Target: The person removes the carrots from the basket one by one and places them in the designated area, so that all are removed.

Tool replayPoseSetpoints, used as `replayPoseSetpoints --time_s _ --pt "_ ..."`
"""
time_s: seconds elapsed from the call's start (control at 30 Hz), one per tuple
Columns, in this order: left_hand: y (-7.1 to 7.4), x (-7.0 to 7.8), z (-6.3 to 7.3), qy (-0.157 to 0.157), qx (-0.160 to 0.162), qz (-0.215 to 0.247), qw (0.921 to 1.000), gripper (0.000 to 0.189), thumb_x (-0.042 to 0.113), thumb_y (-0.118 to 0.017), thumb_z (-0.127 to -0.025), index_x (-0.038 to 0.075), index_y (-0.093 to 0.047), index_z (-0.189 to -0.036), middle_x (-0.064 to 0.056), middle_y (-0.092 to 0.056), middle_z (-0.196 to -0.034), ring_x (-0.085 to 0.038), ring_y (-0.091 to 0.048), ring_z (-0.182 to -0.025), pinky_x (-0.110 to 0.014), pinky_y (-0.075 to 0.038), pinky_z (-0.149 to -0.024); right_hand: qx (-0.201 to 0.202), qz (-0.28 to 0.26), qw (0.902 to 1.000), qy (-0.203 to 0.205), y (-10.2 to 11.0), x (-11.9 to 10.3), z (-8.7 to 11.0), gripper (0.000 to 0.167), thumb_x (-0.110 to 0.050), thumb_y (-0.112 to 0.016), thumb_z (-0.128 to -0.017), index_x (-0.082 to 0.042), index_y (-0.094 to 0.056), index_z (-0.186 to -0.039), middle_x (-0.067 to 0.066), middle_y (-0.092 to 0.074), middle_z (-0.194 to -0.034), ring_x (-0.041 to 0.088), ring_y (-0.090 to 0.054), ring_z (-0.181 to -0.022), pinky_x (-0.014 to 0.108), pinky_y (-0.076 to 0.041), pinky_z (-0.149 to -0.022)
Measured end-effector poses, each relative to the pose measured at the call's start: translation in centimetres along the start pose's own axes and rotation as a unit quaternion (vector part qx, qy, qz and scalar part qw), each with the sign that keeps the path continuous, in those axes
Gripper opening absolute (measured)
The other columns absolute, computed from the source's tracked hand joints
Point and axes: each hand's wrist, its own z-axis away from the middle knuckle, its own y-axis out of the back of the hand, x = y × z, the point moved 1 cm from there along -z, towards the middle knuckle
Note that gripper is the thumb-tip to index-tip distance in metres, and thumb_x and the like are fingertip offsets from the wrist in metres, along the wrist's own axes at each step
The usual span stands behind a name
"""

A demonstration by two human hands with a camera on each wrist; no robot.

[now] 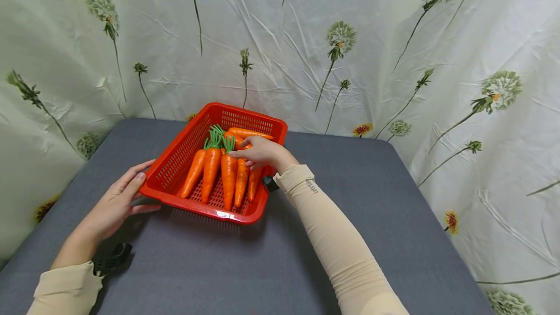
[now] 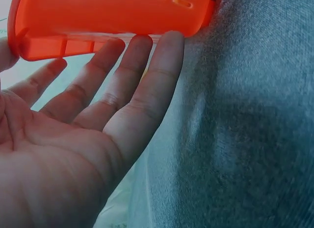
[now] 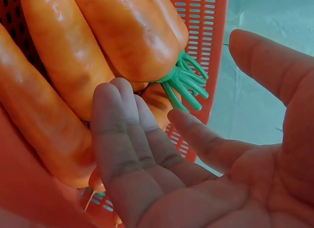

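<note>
A red plastic basket (image 1: 197,206) with slotted walls holds several orange carrots (image 1: 212,171) with green stem tops. My left hand (image 1: 114,204) grips the basket's near left corner, thumb over the rim and long fingers under it, as the left wrist view shows at the basket wall (image 2: 103,14). Over the carrots at the basket's right side is my right hand (image 1: 265,152), thumb spread away from the fingers. In the right wrist view, its fingertips (image 3: 109,102) are right at the carrots (image 3: 132,36), with nothing between thumb and fingers.
The basket is on a table with a grey cloth (image 1: 350,183). Behind and at both sides hangs a pale curtain (image 1: 280,52) printed with dandelions. A black wrist device (image 1: 114,258) is on the left arm and another (image 1: 270,183) on the right.
</note>
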Motion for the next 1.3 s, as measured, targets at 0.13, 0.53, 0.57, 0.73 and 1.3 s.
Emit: replayPoseSetpoints --time_s 0.13,0.53,0.57,0.73,1.3 --pt "-0.1 0.1 0.2 0.002 0.006 -0.024 0.9997 0.055 0.027 -0.039 -0.119 0.024 -0.025 -0.171 0.005 -0.044 -0.153 0.007 -0.066 -0.117 -0.035 -0.067 -0.080 -0.008 -0.002 0.9999 -0.010 -0.1 -0.4 -0.1 0.065 -0.037 -0.073 -0.103 -0.002 -0.048 -0.153 0.012 -0.059 -0.122 0.019 -0.061 -0.094 0.042 -0.060 -0.103" --pt "-0.6 0.4 0.6 0.032 0.025 -0.065 0.9971 0.069 0.021 -0.053 -0.114 0.028 -0.018 -0.173 -0.036 -0.031 -0.160 0.008 -0.065 -0.110 -0.037 -0.067 -0.080 -0.042 -0.023 0.9984 -0.031 -0.5 -0.6 -1.0 0.062 -0.032 -0.075 -0.103 0.001 -0.049 -0.149 0.008 -0.057 -0.107 0.019 -0.057 -0.088 0.037 -0.058 -0.096" --pt "-0.6 0.5 0.6 0.031 0.025 -0.064 0.9971 0.070 0.021 -0.054 -0.114 0.028 -0.017 -0.173 -0.036 -0.030 -0.160 0.008 -0.065 -0.109 -0.037 -0.067 -0.080 -0.046 -0.023 0.9981 -0.033 -0.5 -0.6 -1.0 0.063 -0.032 -0.075 -0.103 0.001 -0.048 -0.150 0.008 -0.057 -0.106 0.019 -0.057 -0.088 0.038 -0.058 -0.098" --pt "-0.7 0.5 0.7 0.028 0.022 -0.061 0.9975 0.071 0.018 -0.055 -0.114 0.027 -0.018 -0.173 -0.035 -0.031 -0.159 0.008 -0.065 -0.111 -0.037 -0.067 -0.081 -0.063 -0.027 0.9968 -0.040 -0.8 -0.6 -1.3 0.067 -0.030 -0.074 -0.103 0.002 -0.046 -0.155 0.008 -0.059 -0.107 0.018 -0.057 -0.087 0.043 -0.057 -0.106" --pt "-0.7 0.3 0.7 0.020 0.022 -0.060 0.9978 0.069 0.018 -0.054 -0.114 0.027 -0.019 -0.173 -0.034 -0.032 -0.159 0.007 -0.065 -0.112 -0.037 -0.067 -0.080 -0.072 0.016 0.9971 -0.019 -1.4 -0.9 -2.0 0.022 -0.016 -0.075 -0.102 -0.004 -0.061 -0.091 0.001 -0.051 -0.069 0.012 -0.050 -0.064 0.024 -0.046 -0.071"
